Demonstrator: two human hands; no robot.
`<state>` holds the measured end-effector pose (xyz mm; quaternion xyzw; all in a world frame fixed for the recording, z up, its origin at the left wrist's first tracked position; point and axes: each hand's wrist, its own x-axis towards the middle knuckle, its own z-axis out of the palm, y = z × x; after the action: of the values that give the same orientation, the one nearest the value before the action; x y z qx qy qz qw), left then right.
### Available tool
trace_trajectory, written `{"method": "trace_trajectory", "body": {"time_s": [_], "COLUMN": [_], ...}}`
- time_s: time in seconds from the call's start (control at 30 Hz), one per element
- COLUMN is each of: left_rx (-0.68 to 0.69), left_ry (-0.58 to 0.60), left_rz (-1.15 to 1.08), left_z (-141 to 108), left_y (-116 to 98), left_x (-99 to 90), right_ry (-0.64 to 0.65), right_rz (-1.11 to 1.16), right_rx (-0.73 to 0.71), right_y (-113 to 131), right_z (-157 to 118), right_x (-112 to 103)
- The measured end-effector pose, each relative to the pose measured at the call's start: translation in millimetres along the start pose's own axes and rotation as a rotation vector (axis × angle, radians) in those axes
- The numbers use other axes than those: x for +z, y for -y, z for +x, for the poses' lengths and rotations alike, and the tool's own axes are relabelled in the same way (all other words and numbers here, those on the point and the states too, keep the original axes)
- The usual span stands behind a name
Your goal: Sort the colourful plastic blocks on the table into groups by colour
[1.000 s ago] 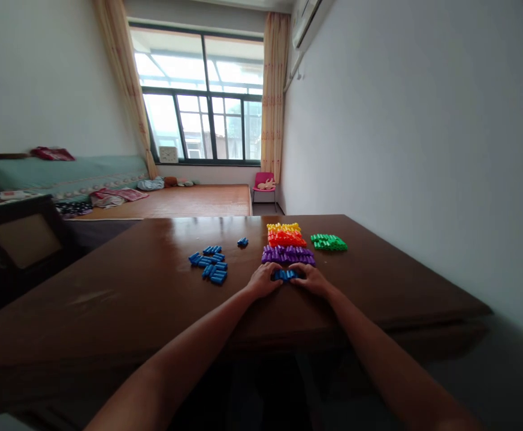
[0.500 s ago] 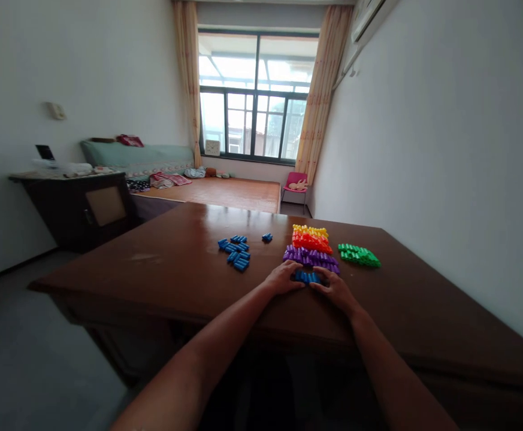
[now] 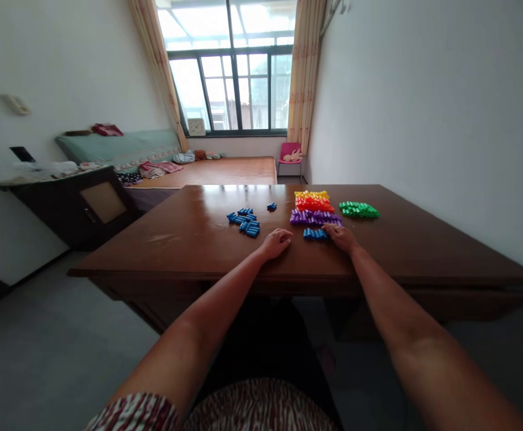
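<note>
A short row of small shiny blue cylinders (image 3: 316, 234) lies on the brown table in front of me. My right hand (image 3: 341, 237) is at the row's right end, its fingertips touching or just beside the last piece; its fingers are loosely bent and hold nothing that I can see. Left of the row and apart from it, my left hand (image 3: 276, 243) rests on the table with loosely curved fingers and nothing in them. Just beyond lies a band of purple cylinders (image 3: 316, 218), with red-orange ones (image 3: 314, 205) and yellow ones (image 3: 311, 195) behind it.
Loose blue cylinders (image 3: 245, 222) lie scattered to the left, with a small blue cluster (image 3: 271, 206) nearer the middle. A green group (image 3: 359, 210) sits to the right. The brown table (image 3: 189, 239) has its front edge below my wrists. Beyond stand a bed (image 3: 229, 170) and a pink chair (image 3: 290, 153).
My left hand has drawn away from the blue row to the left. My right hand stays at the row's right end. The view has tilted downward.
</note>
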<state>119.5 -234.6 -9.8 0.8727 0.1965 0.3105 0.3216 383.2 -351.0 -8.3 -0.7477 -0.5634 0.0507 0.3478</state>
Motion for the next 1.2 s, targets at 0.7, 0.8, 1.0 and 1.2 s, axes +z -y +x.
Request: {"method": "trace_trajectory", "body": {"time_s": [0.7, 0.8, 1.0, 1.2], "left_rx": [-0.345, -0.329, -0.136, -0.138], "left_ry": [-0.199, -0.139, -0.066, -0.067], "left_rz": [0.547, 0.521, 0.275, 0.265], "left_z": [-7, -17, -27, -27], "left_y": [34, 51, 55, 56], "left_x": [-107.9, -110.2, -97.7, -106.0], "right_ry": [-0.081, -0.119, -0.315, 0.108], "right_rz": [0.055, 0.058, -0.058, 0.025], "right_rx": [0.054, 0.049, -0.067, -0.434], "right_y": [0, 1, 39, 137], "right_z": [-4, -7, -8, 3], "right_x": [0, -3, 8, 76]}}
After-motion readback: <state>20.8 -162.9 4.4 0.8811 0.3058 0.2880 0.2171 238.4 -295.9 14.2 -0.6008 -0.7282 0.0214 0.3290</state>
